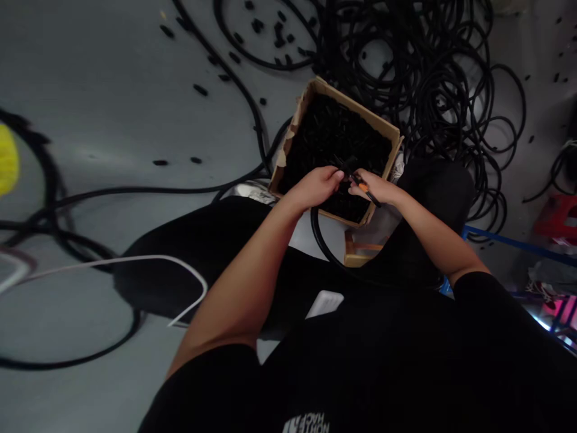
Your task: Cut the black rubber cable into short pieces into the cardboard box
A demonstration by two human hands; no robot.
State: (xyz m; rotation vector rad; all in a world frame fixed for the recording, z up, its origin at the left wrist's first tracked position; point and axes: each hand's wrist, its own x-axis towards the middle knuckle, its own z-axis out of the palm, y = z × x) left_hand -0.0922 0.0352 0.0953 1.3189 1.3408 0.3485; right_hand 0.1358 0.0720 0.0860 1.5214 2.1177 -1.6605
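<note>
Both hands meet above the near half of a cardboard box (pixel 360 108) that is filled with short black pieces (pixel 333 129). My left hand (pixel 318 185) is closed around the end of a black hose (pixel 321 237), which curves up to it from my lap. In my right hand (pixel 376 185) is a hand tool with orange-and-black handles (pixel 363 187), gripped in closed fingers. The tool's dark jaws point toward my left fingertips; against the dark pieces, I cannot tell whether they touch the hose.
A large tangle of black hose (pixel 433 90) lies beyond the box to the right. Short black pieces (pixel 279 33) are scattered over the grey floor (pixel 112 138). More hose loops run at left. A white cable (pixel 148 257) crosses near my leg; a red stool-like object (pixel 556 216) stands far right.
</note>
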